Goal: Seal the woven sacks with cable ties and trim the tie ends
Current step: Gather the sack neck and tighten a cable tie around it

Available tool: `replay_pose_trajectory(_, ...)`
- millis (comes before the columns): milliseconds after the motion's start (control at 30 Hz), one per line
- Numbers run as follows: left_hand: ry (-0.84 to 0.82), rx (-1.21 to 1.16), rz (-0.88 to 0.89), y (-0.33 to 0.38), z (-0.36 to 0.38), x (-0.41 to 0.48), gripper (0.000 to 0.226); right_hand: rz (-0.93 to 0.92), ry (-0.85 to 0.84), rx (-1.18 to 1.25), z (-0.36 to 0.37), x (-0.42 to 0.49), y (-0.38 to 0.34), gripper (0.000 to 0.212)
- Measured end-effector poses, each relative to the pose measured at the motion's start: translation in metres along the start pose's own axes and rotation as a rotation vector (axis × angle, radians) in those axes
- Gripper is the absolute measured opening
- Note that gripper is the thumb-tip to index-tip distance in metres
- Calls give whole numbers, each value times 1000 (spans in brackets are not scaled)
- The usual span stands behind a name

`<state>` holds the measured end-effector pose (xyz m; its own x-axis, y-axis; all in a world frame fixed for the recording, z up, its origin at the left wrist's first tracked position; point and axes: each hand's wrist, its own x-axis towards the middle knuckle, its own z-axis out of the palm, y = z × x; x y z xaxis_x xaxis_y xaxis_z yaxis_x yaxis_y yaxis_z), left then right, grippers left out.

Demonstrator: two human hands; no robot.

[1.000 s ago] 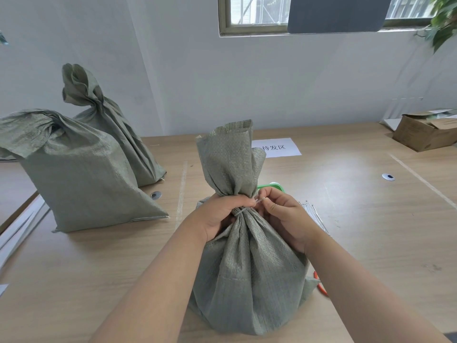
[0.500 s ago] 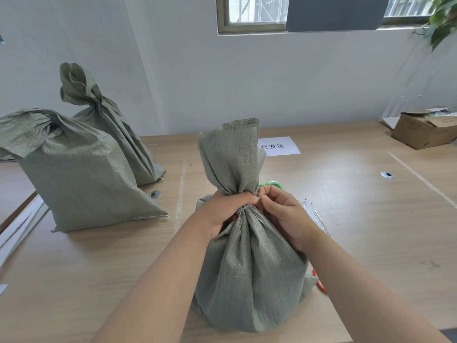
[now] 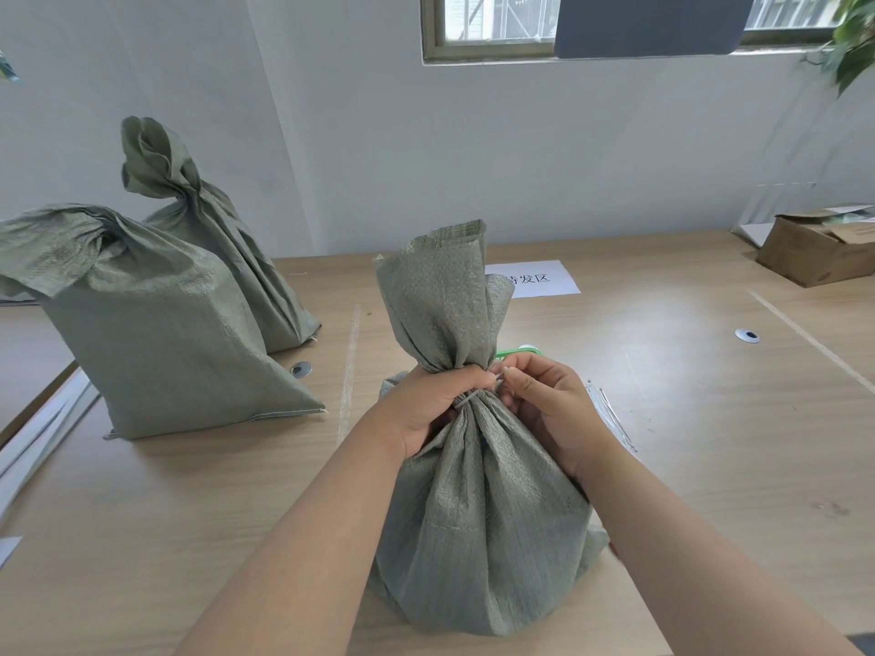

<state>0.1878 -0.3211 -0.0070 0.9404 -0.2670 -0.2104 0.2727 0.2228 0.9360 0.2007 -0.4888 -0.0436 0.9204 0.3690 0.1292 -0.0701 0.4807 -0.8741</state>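
A grey-green woven sack [image 3: 478, 523] stands upright in front of me on the wooden table [image 3: 710, 419], its top gathered into a neck. A thin pale cable tie [image 3: 471, 396] circles that neck. My left hand [image 3: 433, 404] grips the neck from the left, at and just under the tie. My right hand [image 3: 544, 400] pinches the tie's end at the right side of the neck, fingertips meeting my left thumb. Spare cable ties [image 3: 611, 414] lie on the table right of the sack. Part of a green object [image 3: 518, 352] peeks out behind my hands.
Two more woven sacks stand at the left: a large one [image 3: 156, 333] and a tied one [image 3: 213, 239] behind it by the wall. A paper label [image 3: 535, 278] lies behind the sack, a cardboard box [image 3: 819, 248] at far right.
Both hands stay at the sack's neck; the tie now shows as a snug band below my fingers. My right fingertips have shifted slightly on the tie end. The view has tilted a little.
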Motion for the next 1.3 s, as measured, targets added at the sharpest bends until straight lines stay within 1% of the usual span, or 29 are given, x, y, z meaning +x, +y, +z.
replay_pose_trajectory(167, -18, -1, 24, 1, 1, -1, 11, 3, 12, 21, 1, 0, 0, 29)
replay_pose_trajectory(200, -26, -1, 27, 1, 1, -1, 10, 6, 21, 18, 1, 0, 0, 25)
replay_pose_trajectory(267, -34, 4, 29, 1, 1, -1, 10, 3, 42, 2, 1, -1, -1, 10)
replay_pose_trajectory(367, -13, 14, 33, 1, 1, 1, 10, -35, 63, -69, 2, -1, -1, 6)
replay_pose_trajectory(467, 30, 32, 37, 0, 1, 3, 10, -81, 98, -177, 3, -1, -2, 12)
replay_pose_trajectory(567, 26, 33, 39, 1, 1, 3, 10, -130, 122, -301, 4, 0, -1, 18)
replay_pose_trajectory(667, 13, 34, 45, 1, 1, 3, 12, -146, 129, -359, 4, 0, 1, 21)
replay_pose_trajectory(800, 29, 54, 39, 1, 1, 6, 9, -160, 132, -390, 3, 0, 1, 23)
replay_pose_trajectory(933, 30, 56, 28, 0, 1, 7, 9, -166, 127, -383, 4, 0, 1, 9)
replay_pose_trajectory(967, 28, 55, 31, 0, 1, 7, 9, -166, 128, -386, 3, 0, 1, 8)
replay_pose_trajectory(1100, 22, 46, 33, 1, 2, 7, 9, -169, 129, -411, 2, 1, 2, 18)
replay_pose_trajectory(1300, 11, 42, 31, 0, 1, 7, 10, -173, 127, -442, 5, 0, 0, 23)
